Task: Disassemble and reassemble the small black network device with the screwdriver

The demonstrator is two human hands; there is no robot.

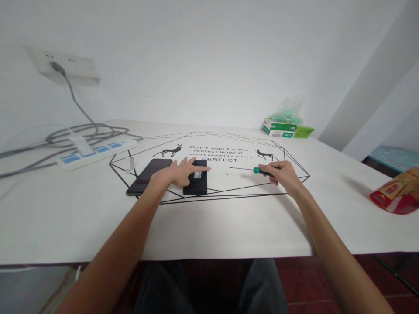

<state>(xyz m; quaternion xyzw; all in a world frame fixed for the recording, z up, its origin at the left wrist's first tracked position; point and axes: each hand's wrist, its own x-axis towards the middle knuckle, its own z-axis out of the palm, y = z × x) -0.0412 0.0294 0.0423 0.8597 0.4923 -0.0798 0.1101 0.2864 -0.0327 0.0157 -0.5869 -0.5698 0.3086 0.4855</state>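
My left hand [180, 172] rests over a flat black rectangular case [197, 186] with a pale label. Its fingers are spread, the index finger stretched across the case and past its right edge. Just left of that hand a dark smartphone [149, 175] lies flat on the table. My right hand [280, 173] is closed around the handle of a screwdriver [258, 170], green at the collar. The thin shaft points left towards the case, with its tip apart from it. Between the tip and the case lies a tiny dark speck [227, 174], too small to name.
The white tabletop [229, 226] carries printed deer, lines and lettering. A power strip [98, 153] with coiled grey cables [81, 131] sits at the left. Green and white boxes [281, 127] with a plastic bag stand back right. A red and yellow packet [397, 192] is far right.
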